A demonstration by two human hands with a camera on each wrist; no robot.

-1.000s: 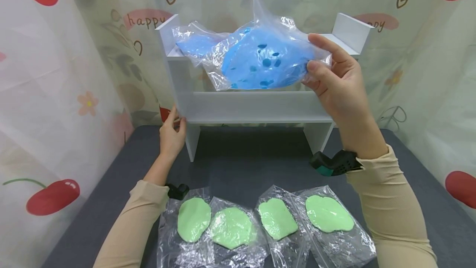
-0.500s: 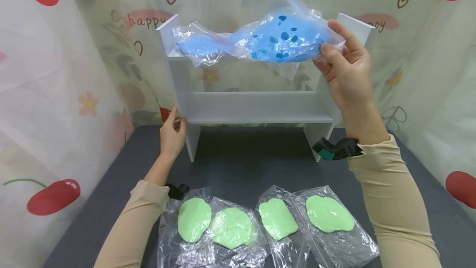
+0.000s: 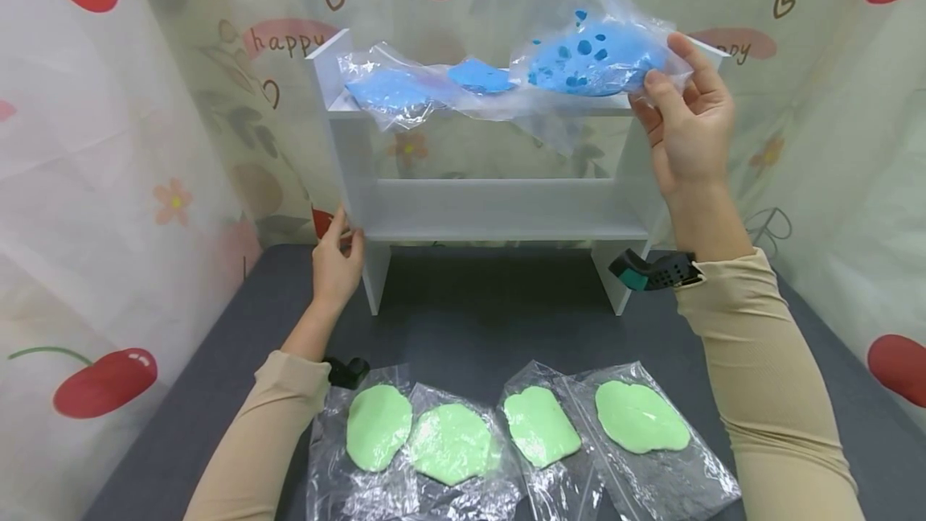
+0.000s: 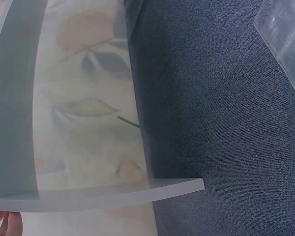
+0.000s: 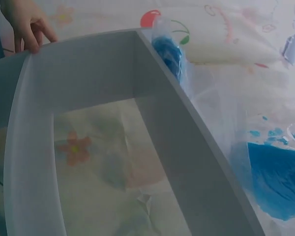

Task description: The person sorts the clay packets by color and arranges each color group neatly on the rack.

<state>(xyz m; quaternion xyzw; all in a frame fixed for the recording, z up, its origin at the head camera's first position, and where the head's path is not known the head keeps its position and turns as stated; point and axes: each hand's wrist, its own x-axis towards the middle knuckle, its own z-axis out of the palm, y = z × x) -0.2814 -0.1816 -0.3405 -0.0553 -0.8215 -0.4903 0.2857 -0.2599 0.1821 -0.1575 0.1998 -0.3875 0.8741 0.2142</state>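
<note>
My right hand [image 3: 698,127] pinches the right edge of a clear plastic bag of blue clay with darker blue spots [image 3: 600,55], held over the right part of the white shelf's top board. On that board's left part lies another clear bag of blue clay [image 3: 391,91], its plastic hanging over the front edge. A smaller blue piece [image 3: 479,75] shows between the two. Fingertips of my left hand [image 3: 336,264] touch the left side panel of the white shelf [image 3: 499,211]. In the left wrist view, only a few fingers [image 4: 9,223] appear beneath the panel.
Several clear bags with flat green clay pieces [image 3: 454,441] lie in a row along the front of the dark table [image 3: 463,336]. A patterned curtain [image 3: 181,103] with cherries surrounds the table. The shelf's lower board [image 3: 506,230] sits above the tabletop.
My right hand has moved right and slightly up, drawing the spotted blue bag rightward along the top board. The smaller blue piece has come into sight. My left hand has stayed put.
</note>
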